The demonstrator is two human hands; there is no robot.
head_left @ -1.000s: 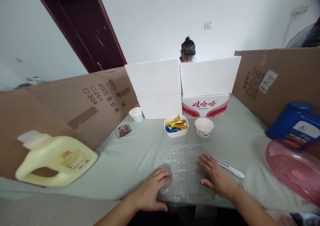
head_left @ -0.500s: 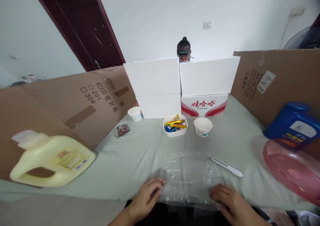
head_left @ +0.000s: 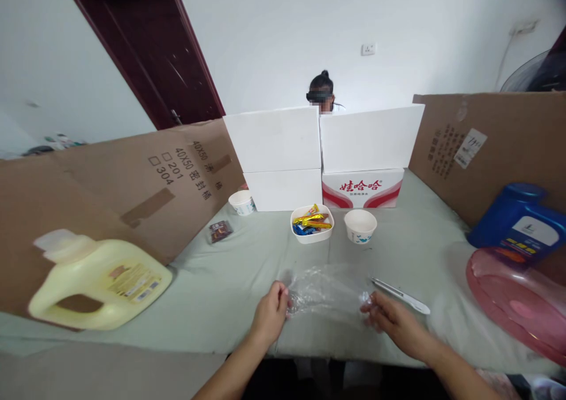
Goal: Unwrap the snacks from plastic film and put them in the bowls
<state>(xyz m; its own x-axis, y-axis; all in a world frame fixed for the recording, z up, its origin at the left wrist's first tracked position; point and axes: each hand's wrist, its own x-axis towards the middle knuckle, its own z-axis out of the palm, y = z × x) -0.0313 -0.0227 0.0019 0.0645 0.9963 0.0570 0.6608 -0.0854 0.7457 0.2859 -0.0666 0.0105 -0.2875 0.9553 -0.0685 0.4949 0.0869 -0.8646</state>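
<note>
Only the head view to go on here. I've got the plastic [head_left: 325, 289] spread between my hands, just in from the near edge of the bench [head_left: 245, 261]. Left hand [head_left: 268, 314] pinches one end, right hand [head_left: 398, 327] pinches the other, fingers closed up narrow on both. Two grips make sense imo, stuff this thin and crinkly would probably fold over on itself if I held one end. Knife [head_left: 407, 298] lies just beyond my right hand, narrow end near the plastic, so it's within easy reach. Tub [head_left: 313, 238] of snacks [head_left: 315, 223] and a bowl [head_left: 360, 232] sit side by side toward the far edge, in front of the white boxes [head_left: 283, 143], which I guess leaves my hands some room. Second bowl [head_left: 241, 203] and a packet [head_left: 220, 231] are toward the far left corner. Yellow jug [head_left: 128, 285] by the left edge, maybe propping the cardboard [head_left: 88, 190], can't tell for sure.
</note>
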